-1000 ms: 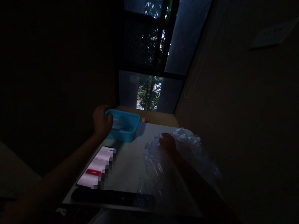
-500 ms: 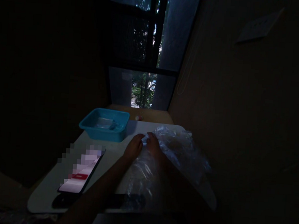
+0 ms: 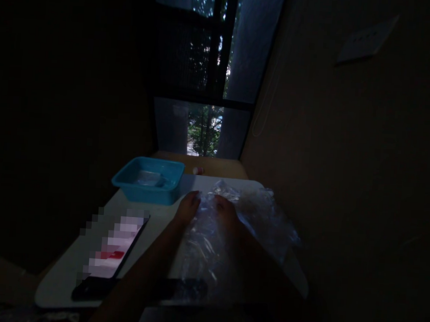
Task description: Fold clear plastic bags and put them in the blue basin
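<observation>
Loosely, clear plastic trails nearward and rightward.

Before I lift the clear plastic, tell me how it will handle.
The plastic will probably flop, since it lies crumpled. It looks light: the black bar shows through it, suggesting thin film. Its glints hint that it may be slippery.

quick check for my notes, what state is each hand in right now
Left hand: closed, holding clear plastic.
Right hand: closed on clear plastic too, though its exact finger grip is too dark to see.
</observation>
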Demonstrator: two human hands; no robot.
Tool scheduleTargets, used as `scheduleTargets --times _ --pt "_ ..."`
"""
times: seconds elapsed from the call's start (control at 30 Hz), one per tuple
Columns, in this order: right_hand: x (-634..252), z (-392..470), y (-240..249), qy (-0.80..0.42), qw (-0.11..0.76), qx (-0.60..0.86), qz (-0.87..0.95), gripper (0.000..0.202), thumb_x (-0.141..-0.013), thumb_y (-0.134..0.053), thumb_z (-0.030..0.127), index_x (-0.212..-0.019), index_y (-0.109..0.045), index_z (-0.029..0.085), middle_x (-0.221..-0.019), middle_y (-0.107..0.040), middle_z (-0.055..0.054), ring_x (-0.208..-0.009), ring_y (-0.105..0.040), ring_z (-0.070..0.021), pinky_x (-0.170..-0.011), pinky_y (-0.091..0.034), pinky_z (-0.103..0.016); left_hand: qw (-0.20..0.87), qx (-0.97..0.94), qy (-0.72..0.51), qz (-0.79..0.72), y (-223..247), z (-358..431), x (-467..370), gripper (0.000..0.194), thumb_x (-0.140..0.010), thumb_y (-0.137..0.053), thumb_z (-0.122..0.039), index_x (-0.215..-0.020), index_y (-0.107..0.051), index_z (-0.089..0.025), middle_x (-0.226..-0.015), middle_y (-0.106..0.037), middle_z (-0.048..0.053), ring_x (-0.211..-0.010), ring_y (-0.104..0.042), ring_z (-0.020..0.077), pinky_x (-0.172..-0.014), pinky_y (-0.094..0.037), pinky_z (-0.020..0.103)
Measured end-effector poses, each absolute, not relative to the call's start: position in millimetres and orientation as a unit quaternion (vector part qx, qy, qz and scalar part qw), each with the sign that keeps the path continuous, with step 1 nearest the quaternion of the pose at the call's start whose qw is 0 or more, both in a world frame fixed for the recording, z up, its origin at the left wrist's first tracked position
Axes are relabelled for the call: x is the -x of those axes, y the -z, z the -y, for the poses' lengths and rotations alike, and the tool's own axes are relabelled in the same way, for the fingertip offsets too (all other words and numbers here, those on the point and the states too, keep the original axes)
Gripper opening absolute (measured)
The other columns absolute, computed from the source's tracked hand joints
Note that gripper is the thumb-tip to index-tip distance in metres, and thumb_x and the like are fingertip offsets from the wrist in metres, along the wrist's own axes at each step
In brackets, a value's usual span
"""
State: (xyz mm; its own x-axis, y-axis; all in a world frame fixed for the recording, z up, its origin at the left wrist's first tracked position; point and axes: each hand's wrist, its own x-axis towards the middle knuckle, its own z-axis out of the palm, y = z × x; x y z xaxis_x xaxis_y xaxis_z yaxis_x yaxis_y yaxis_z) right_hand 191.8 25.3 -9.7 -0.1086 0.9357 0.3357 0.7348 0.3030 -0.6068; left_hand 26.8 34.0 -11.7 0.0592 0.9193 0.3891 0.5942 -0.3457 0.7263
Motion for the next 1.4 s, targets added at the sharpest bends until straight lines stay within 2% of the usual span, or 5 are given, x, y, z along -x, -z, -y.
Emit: scheduleTargets --times 0.17,0.4,0.9,1.2,1.4 --pt "-190 -29 -7 -0.251 0.419 0.534 0.690 0.029 -0.074 -0.038 0.009 -0.090 -0.061 0.018 -0.103 -0.061 -0.004 -0.094 -0.056 -0.0116 -0.081 -0.042 -0.022 0.281 -0.630 -0.486 -0.536 10 -35 -24 0.034 -0.071 -0.047 -0.025 -0.103 -0.055 -0.014 -0.110 -0.056 0.010 -0.103 -0.050 0.0207 -0.090 -0.036 0.036" --pt "-211 -46 -18 -0.086 0.407 0.670 0.615 0.033 -0.068 -0.041 0.014 -0.096 -0.058 0.014 -0.100 -0.060 -0.008 -0.097 -0.053 -0.0175 -0.088 -0.036 -0.029 0.370 -0.600 -0.495 -0.508 8 -43 -23 0.029 -0.067 -0.049 -0.033 -0.085 -0.062 -0.014 -0.085 -0.065 0.007 -0.081 -0.058 0.0195 -0.074 -0.044 0.032" --pt "-193 -76 9 -0.211 0.484 0.619 0.582 0.045 -0.065 -0.038 0.009 -0.109 -0.047 0.014 -0.104 -0.057 -0.010 -0.092 -0.055 -0.0151 -0.080 -0.043 -0.024 0.294 -0.645 -0.437 -0.554 7 -105 -41 0.037 -0.063 -0.057 -0.032 -0.096 -0.058 -0.016 -0.095 -0.062 0.008 -0.088 -0.057 0.0201 -0.078 -0.042 0.031" --pt "-201 -88 7 -0.274 0.584 0.568 0.511 0.038 -0.061 -0.047 0.014 -0.098 -0.054 0.017 -0.102 -0.059 -0.007 -0.096 -0.053 -0.0183 -0.083 -0.042 -0.029 0.511 -0.472 -0.581 -0.423 -3 -103 -35 0.056 -0.055 -0.065 -0.030 -0.107 -0.048 -0.016 -0.069 -0.062 0.000 -0.054 -0.054 0.0100 -0.050 -0.040 0.020" --pt "-198 -84 6 -0.397 0.591 0.476 0.516 0.044 -0.059 -0.058 0.023 -0.102 -0.052 0.017 -0.074 -0.061 -0.002 -0.060 -0.055 -0.0120 -0.054 -0.045 -0.023 0.592 -0.408 -0.588 -0.370 -13 -95 -37 0.055 -0.048 -0.072 -0.027 -0.098 -0.052 -0.016 -0.071 -0.065 0.003 -0.056 -0.057 0.0116 -0.052 -0.041 0.021"
